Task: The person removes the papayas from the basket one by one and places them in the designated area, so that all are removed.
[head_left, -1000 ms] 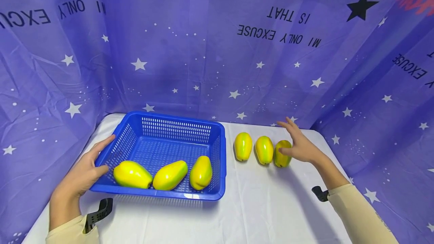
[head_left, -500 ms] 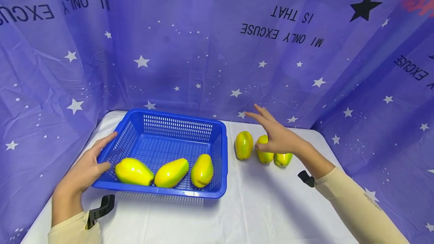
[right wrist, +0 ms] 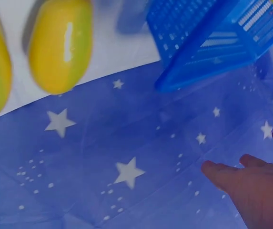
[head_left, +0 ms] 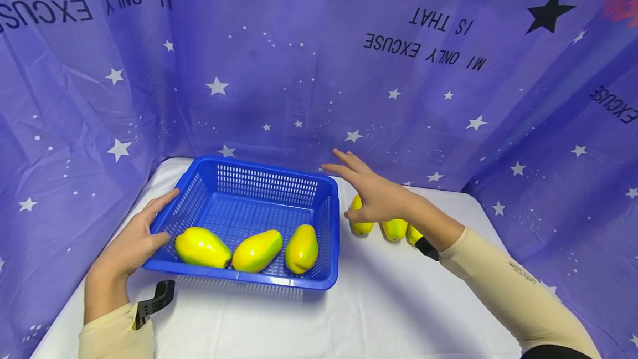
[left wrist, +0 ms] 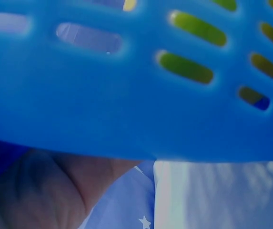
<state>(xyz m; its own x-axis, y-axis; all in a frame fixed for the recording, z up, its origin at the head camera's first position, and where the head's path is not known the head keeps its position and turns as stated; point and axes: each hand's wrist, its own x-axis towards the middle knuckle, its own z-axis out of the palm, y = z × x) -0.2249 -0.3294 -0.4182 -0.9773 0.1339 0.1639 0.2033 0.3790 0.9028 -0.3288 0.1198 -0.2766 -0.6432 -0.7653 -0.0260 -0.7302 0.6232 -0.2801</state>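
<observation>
My left grip (head_left: 132, 245) is holding the blue basket (head_left: 229, 276) at its left rim. My thumb is over the edge, and one finger lies along it; the other fingers are too hidden for me to see how they bend.

My right grip (head_left: 379, 195) is let go, with the fingers spread apart and the thumb down low. It is up in the air on the right of the basket, and the fingers point toward the basket's back right corner.

The basket sits on the counter (head_left: 359, 314), which has a white cloth on it. Inside are three shiny yellow and green fruits, in a row by the wall close to me. The left fruit (head_left: 201, 247) and the middle fruit (head_left: 257, 251) lie on their sides, with their ends very near each other. The right fruit (head_left: 302, 249) points away from me.

Three more fruits are in a row on the counter, to the right of the basket. My hand hides part of the nearest fruit (head_left: 362, 228). The next fruit (head_left: 395, 229) peeks out under my wrist, and the last fruit (head_left: 413, 234) is mostly covered by my arm and a black bracket (head_left: 427, 248).

A purple curtain (head_left: 279, 71) hangs behind, with white stars and upside-down words. My sleeves (head_left: 508, 292) are cream.
</observation>
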